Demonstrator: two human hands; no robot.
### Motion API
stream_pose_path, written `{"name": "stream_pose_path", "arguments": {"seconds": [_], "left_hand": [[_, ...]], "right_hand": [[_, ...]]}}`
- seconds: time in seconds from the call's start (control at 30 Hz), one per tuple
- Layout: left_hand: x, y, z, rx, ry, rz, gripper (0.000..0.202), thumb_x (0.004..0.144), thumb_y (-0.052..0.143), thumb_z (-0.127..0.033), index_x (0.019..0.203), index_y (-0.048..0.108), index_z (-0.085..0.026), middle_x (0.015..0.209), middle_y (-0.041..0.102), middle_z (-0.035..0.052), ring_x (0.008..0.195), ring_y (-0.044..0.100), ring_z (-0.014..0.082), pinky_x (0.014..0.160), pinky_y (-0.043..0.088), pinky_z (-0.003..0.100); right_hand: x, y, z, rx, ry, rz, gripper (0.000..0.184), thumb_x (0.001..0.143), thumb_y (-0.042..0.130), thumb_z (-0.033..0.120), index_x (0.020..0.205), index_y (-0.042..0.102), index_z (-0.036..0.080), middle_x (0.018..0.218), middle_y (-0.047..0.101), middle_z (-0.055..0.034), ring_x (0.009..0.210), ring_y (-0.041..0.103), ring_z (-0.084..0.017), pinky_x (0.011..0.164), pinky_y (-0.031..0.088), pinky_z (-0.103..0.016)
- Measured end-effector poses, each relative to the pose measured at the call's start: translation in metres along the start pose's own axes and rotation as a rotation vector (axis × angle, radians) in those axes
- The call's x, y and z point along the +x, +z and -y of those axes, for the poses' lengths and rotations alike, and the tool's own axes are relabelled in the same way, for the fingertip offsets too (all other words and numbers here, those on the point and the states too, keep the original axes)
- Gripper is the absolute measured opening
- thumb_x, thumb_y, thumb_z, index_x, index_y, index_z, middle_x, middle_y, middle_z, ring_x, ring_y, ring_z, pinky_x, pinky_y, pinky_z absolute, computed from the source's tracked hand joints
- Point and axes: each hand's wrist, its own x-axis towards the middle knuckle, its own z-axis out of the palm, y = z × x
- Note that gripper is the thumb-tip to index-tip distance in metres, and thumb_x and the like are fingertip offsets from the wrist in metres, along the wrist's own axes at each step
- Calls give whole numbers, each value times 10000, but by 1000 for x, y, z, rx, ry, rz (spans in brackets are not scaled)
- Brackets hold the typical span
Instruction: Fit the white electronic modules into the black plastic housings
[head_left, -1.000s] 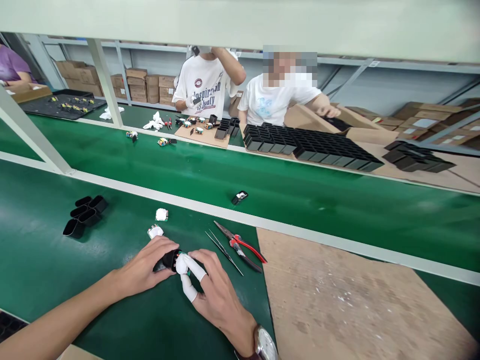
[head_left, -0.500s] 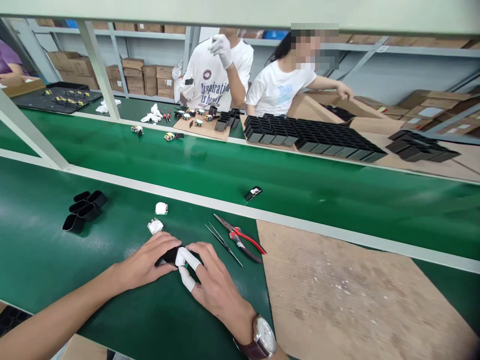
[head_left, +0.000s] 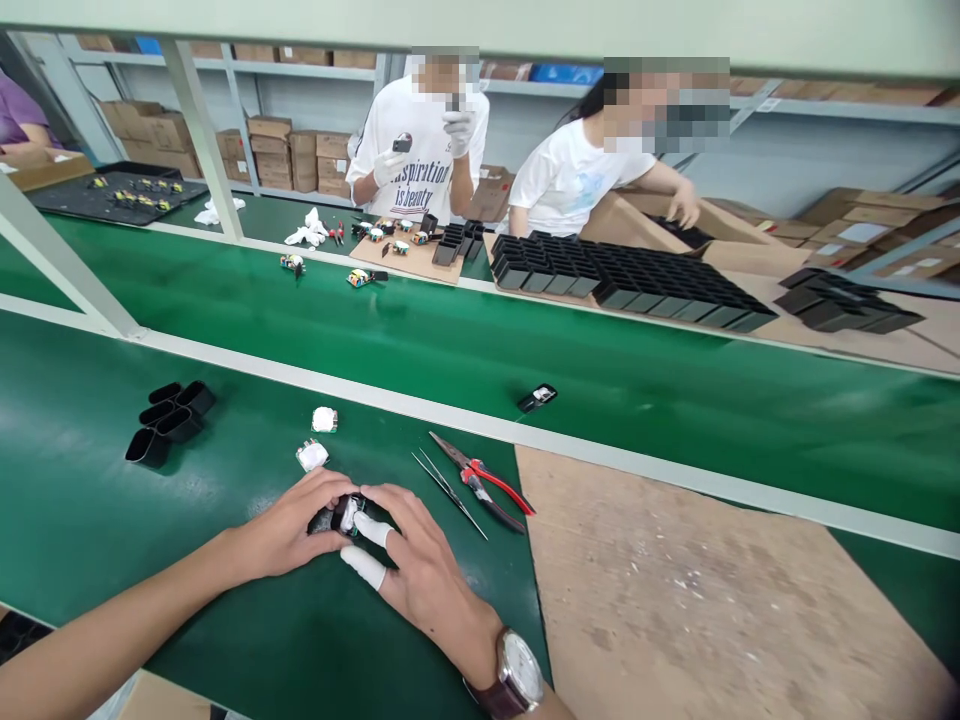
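Observation:
My left hand point(head_left: 296, 525) is closed around a small black plastic housing point(head_left: 337, 516), its open end turned to the right. A white-topped circuit board point(head_left: 350, 514) sits partly inside that opening. My right hand point(head_left: 427, 565), with white finger cots on thumb and index finger, grips the board and presses it at the housing's mouth. Just beyond my left hand lie two more white-topped circuit boards point(head_left: 312, 455). Tweezers point(head_left: 450, 494) and red-handled long-nose pliers point(head_left: 480, 480) rest to the right of my hands.
Several empty black housings point(head_left: 177, 422) stand at left. Cardboard point(head_left: 697, 580) covers the bench at right. Beyond a pale rail, a green belt point(head_left: 420, 340) carries a filled housing point(head_left: 537, 397) and two boards. Across it, two co-workers sit near rows of black housings point(head_left: 637, 280).
The board has gone deeper into the housing, and my right index finger has shifted left with it. Parts on the belt have moved right. A co-worker opposite has brought both gloved hands to new positions.

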Motion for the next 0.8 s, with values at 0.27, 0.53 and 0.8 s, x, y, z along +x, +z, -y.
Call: {"name": "stream_pose_path", "arguments": {"seconds": [0.27, 0.53, 0.8], "left_hand": [[0, 1, -8, -37, -5, 67, 592, 957, 646, -97, 1504, 501, -268, 1367, 658, 105, 1274, 599, 260, 1090, 554, 444], [0, 7, 0, -20, -22, -4, 338, 965, 690, -174, 1292, 622, -233, 1290, 664, 102, 1189, 674, 240, 1043, 582, 393], [-1, 9, 1, 7, -16, -19, 370, 923, 696, -144, 1272, 621, -240, 1248, 674, 87, 1145, 693, 231, 1022, 591, 368]], "right_hand": [[-9, 8, -5, 64, 131, -39, 381, 974, 615, 121, 1345, 579, 204, 1240, 616, -138, 1118, 647, -254, 910, 635, -440], [-6, 8, -5, -55, 1, 44, 289, 980, 538, 68, 1222, 635, 193, 1214, 612, -147, 1085, 609, -268, 858, 626, -447], [-4, 8, -3, -63, 1, 7, 342, 999, 565, 103, 1314, 624, 224, 1187, 665, -118, 1048, 645, -254, 854, 619, -439]]}}
